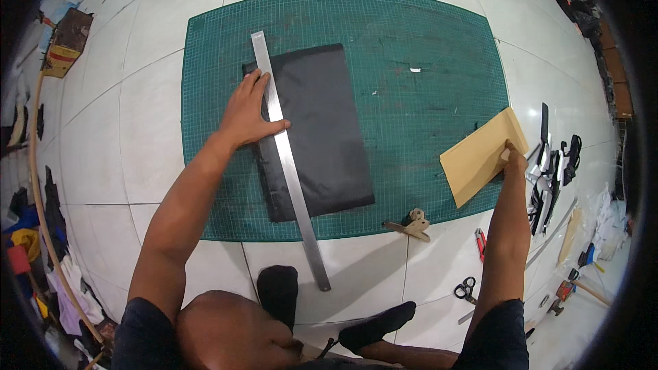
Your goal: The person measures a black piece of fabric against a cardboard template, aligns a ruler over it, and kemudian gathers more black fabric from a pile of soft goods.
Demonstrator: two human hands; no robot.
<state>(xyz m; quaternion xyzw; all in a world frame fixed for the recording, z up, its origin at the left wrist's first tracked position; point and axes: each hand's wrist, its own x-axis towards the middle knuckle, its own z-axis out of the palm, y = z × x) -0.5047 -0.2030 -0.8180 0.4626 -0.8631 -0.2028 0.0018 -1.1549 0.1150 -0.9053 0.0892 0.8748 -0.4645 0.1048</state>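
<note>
A long steel ruler [289,161] lies at a slant across a black sheet [322,123] on the green cutting mat [425,34]. My left hand [245,113] rests on the ruler's upper half, with thumb and fingers spread along the metal. The ruler's lower end reaches past the mat onto the floor. At the mat's right edge, my right hand [514,159] is closed on a tan paper sheet [476,157], which shows a crease. Part of that hand's grip is hidden.
A metal bulldog clip [411,226] sits at the mat's near edge. Beside my right forearm are a red cutter [480,244] and black-handled scissors [465,290]. Black and white strips [545,178] are piled to the right. A box [68,41] stands far left.
</note>
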